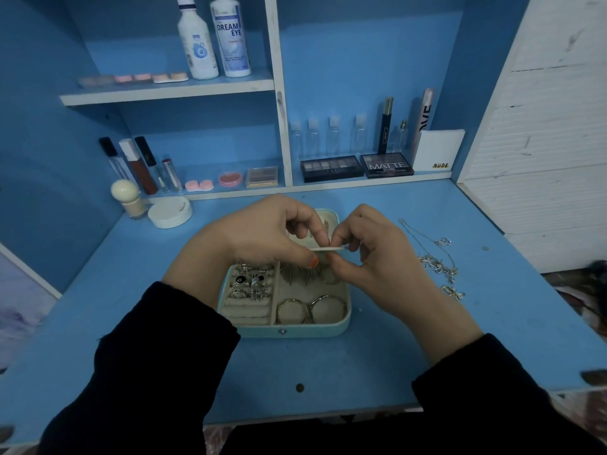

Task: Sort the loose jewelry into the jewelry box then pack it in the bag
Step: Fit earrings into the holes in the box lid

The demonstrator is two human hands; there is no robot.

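Observation:
A small teal jewelry box (289, 330) lies open on the blue desk, its cream lining showing. Several rings (250, 281) sit in its left slots and two gold bangles (310, 309) lie in the front right compartment. Above the box, my left hand (262, 238) and my right hand (371, 254) both pinch a thin cream strip (326, 248), with gold leaf-shaped jewelry (297, 274) hanging just below it. Loose silver necklaces (437, 262) lie on the desk to the right of the box. No bag is in view.
A round white compact (170, 211) and a cream-capped bottle (126, 198) stand at the back left of the desk. Shelves behind hold cosmetics, palettes (331, 168), small clear bottles and two lens-solution bottles (213, 37). A white wall panel borders the right side.

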